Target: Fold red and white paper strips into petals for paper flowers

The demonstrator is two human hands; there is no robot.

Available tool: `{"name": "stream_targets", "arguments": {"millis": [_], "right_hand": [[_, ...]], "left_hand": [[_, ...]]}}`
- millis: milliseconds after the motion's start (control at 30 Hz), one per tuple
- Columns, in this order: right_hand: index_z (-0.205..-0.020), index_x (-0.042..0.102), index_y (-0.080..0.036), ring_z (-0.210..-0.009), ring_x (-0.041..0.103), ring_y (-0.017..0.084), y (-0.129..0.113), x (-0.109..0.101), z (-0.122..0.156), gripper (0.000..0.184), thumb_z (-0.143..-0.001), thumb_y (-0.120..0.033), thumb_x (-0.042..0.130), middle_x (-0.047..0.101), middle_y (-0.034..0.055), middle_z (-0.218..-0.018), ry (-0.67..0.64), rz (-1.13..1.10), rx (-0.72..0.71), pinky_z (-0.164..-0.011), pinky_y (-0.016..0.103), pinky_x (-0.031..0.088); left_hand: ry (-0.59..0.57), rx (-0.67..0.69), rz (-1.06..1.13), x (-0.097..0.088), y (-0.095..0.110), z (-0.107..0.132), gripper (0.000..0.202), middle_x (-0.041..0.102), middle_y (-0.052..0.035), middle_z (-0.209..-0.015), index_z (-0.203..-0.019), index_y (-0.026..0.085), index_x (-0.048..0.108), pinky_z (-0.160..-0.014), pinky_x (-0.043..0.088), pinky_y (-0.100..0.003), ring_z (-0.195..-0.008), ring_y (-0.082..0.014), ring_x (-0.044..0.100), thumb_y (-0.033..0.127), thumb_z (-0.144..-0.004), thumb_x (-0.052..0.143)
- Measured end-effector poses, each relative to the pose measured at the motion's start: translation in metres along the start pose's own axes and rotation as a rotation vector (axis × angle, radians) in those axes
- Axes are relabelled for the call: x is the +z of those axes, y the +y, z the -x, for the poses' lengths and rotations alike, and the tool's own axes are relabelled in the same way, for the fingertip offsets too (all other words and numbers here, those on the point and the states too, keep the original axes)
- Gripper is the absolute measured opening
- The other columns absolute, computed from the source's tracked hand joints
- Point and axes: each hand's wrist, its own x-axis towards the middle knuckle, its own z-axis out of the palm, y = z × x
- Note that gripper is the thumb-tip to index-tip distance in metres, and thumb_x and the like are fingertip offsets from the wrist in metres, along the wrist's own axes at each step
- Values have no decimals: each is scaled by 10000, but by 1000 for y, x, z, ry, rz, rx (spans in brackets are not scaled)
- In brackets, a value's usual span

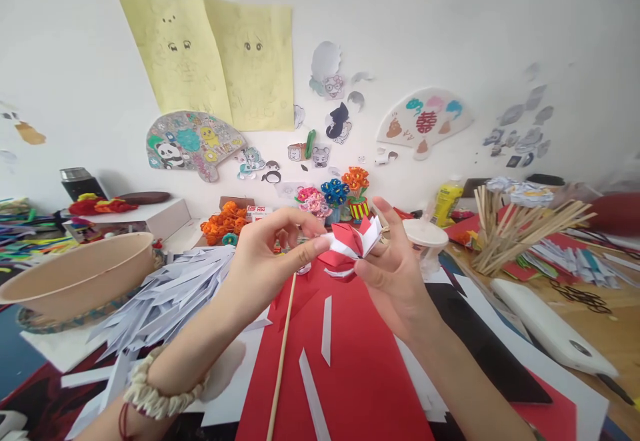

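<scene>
Between my two hands, above the table, is a red and white folded paper flower [345, 244]. My left hand [280, 248] pinches its left side between thumb and fingertips. On its right side, my right hand [393, 271] grips the paper with thumb and fingers, the index finger pointing up. Beneath lies a red paper sheet [370, 361] with two white paper strips [327, 331] on it. A thin wooden stick [283, 361] runs upward toward the flower; whether it joins the flower is hidden.
Left are a pile of white paper strips [165, 294] and a beige basin [80, 274]. Right are a bundle of wooden sticks [520, 228], a white power bank [553, 324] and a lidded white cup [425, 234]. Small craft flowers [335, 191] stand at the back near the wall.
</scene>
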Motion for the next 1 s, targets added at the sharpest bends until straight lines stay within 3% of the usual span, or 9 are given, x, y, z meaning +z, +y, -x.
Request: {"name": "stream_targets", "arguments": {"millis": [133,367,567,800,1000], "right_hand": [[-1462,273,-407,-977,736,251,-2,1,1,930,-729,-409,845,770,14,-1033,12,-20,-21,-862,445,591],[-1403,325,-406,-945,743,237,-5,-1,1,860,-731,-349,859,782,-4,-992,-3,-63,-19,-870,440,589],[-1310,401,-408,-953,732,248,2,3,0,787,-685,-400,879,761,-18,-975,28,-133,-11,-877,457,582],[-1275,472,-388,-900,736,218,3,9,5,696,-709,-337,873,755,-53,-864,123,-300,68,-935,431,544],[-1213,510,-382,-1006,705,211,0,12,5,585,-743,-305,848,750,-29,-1071,137,-412,110,-935,404,540]], "left_hand": [[-6,86,-93,-2,1,0,196,621,-18,-782,-750,198,654,-624,359,-289,-704,-156,463,347,-792,775],[-195,-19,-31,-6,7,-1,261,529,16,-681,-722,179,618,-576,307,-271,-617,-122,408,391,-828,728],[-257,-94,127,-8,0,-3,244,541,26,-657,-712,166,666,-576,309,-259,-591,-102,394,372,-810,754],[-249,-154,263,-4,-18,-5,290,595,-8,-666,-695,146,702,-614,357,-263,-642,-126,491,411,-736,812],[-198,-27,173,-1,-21,-1,200,649,-37,-742,-745,157,713,-669,409,-294,-710,-155,552,340,-818,747]]}}
